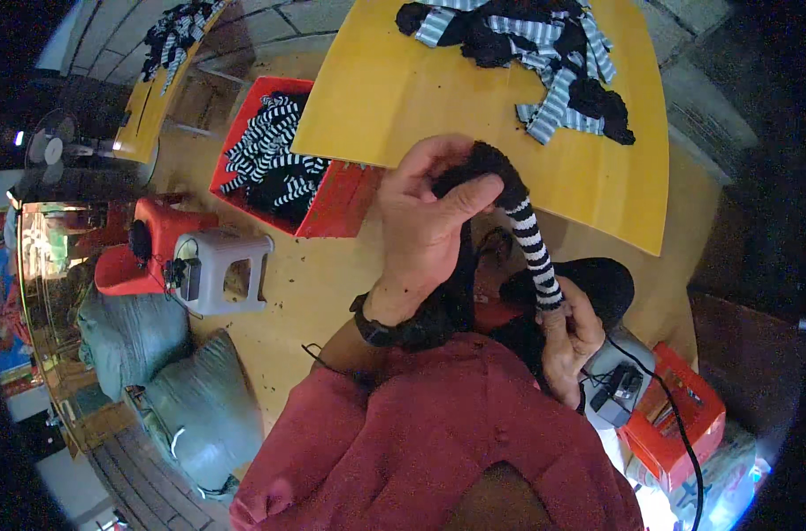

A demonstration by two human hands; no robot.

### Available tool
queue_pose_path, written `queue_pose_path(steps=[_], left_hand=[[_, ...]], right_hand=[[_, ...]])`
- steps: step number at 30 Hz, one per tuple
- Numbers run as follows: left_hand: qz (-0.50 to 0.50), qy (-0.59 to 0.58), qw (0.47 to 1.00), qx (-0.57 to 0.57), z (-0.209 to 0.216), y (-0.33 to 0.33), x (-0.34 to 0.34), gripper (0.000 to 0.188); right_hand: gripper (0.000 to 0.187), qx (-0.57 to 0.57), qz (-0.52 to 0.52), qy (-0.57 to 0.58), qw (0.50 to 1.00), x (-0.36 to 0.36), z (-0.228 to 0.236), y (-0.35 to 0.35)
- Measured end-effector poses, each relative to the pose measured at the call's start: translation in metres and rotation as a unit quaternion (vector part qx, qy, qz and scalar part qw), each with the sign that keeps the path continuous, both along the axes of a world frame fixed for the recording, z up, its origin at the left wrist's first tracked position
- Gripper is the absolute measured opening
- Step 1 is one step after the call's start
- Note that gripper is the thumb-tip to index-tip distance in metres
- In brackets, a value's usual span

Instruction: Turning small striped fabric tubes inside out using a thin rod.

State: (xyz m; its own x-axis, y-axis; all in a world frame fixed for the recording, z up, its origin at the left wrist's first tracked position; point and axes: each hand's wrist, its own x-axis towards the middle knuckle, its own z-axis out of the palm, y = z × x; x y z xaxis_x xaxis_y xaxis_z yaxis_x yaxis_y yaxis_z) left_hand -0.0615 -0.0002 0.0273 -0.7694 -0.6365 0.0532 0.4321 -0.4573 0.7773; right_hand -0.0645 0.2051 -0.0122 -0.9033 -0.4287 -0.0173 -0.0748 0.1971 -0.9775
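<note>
My left hand (425,217) is closed around the fuzzy black end of a black-and-white striped knit piece that looks like a sock (534,248). Its thumb presses on the black part, just off the near edge of the yellow table (376,111). Lower and to the right, my right hand (573,341) pinches the striped end, so the narrow tube stretches between both hands. Part of the black end is hidden behind my left fingers. On the table, to the far right, lies a loose heap of grey-and-white striped knit pieces (558,93) with fuzzy black ends.
A red crate (345,199) full of black-and-white striped knits stands left of the table. Further left are a red stool (159,234), a grey plastic stool (221,274) and stuffed green sacks (204,411). At right, a black cable (668,389) runs past a red plastic stool (686,425).
</note>
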Motion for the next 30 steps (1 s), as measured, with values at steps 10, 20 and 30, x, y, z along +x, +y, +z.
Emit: queue_pose_path(steps=[10, 20, 30], left_hand=[[-0.176, -0.071, 0.982, -0.002, 0.006, -0.009, 0.007, 0.017], [-0.199, -0.129, 0.971, -0.004, 0.012, 0.01, 0.007, 0.016], [-0.089, -0.136, 0.985, -0.056, 0.009, 0.006, 0.009, 0.018]], right_hand=[[0.023, 0.007, 0.006, 0.08, 0.997, -0.003, -0.012, 0.011], [0.039, -0.274, 0.093, -0.423, 0.858, -0.006, -0.016, 0.006], [0.034, -0.11, 0.014, -0.117, 0.987, 0.005, -0.012, 0.002]])
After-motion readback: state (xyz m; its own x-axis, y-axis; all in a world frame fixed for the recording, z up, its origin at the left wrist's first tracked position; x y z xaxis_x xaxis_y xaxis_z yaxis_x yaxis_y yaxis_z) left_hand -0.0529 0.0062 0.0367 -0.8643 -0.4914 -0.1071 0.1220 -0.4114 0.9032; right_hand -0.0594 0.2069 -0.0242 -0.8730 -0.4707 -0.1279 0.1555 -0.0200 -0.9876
